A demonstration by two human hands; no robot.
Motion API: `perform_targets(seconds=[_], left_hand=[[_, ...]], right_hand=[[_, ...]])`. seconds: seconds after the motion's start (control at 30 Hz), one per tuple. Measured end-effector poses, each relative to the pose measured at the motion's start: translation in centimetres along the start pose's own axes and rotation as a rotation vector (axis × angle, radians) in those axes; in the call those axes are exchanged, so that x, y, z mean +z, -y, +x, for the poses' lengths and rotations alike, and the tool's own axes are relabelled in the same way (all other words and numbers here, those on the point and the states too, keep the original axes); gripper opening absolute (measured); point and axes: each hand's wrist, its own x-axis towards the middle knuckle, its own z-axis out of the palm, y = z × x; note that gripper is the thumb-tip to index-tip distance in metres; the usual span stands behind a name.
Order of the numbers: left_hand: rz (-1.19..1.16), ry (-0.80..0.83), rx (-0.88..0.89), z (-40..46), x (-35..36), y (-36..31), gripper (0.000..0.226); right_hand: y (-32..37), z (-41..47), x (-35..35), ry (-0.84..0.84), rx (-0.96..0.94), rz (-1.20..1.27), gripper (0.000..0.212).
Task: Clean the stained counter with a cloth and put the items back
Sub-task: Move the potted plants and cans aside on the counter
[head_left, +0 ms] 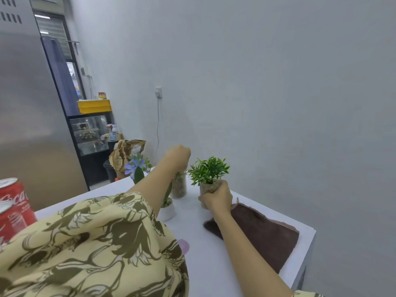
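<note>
My right hand (217,198) grips a clear glass pot holding a bushy green plant (209,170), which stands on the white counter (203,264). My left hand (179,157) reaches down from above onto the top of a second clear jar filled with pebbles (179,188); its fingers are hidden behind the hand. A brown cloth (263,232) lies flat on the counter to the right, under my right forearm. A pale pink stain (183,246) shows on the counter beside my patterned sleeve.
A small white pot with a green plant (168,207) stands under my left forearm. A purple flower plant (137,168) is at the counter's far edge. Two red cola cans (12,202) stand at the left. The counter's right edge lies just beyond the cloth.
</note>
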Motion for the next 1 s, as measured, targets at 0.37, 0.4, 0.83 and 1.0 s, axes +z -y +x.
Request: perform_targets(seconds=[0.37,0.4,0.83,1.0], left_hand=[[-0.273,-0.037,0.044,1.4,0.4,-2.1,0.035],[-0.304,-0.040,0.040,1.4,0.5,-2.0,0.034],[-0.607,-0.358,-0.332,-3.4,-7.5,7.7,0.051],[-0.596,0.068,-0.612,-7.1,-3.5,11.6,0.058]], right_hand=[[-0.6,0.0,-0.2,-0.158,0.013,0.147,0.056],[-0.6,0.0,-0.1,-0.154,0.003,0.146,0.061],[1.3,-6.1,4.0,-0.113,-0.965,0.089,0.044],[0.9,-6.3,6.4,0.308,-0.579,-0.051,0.108]])
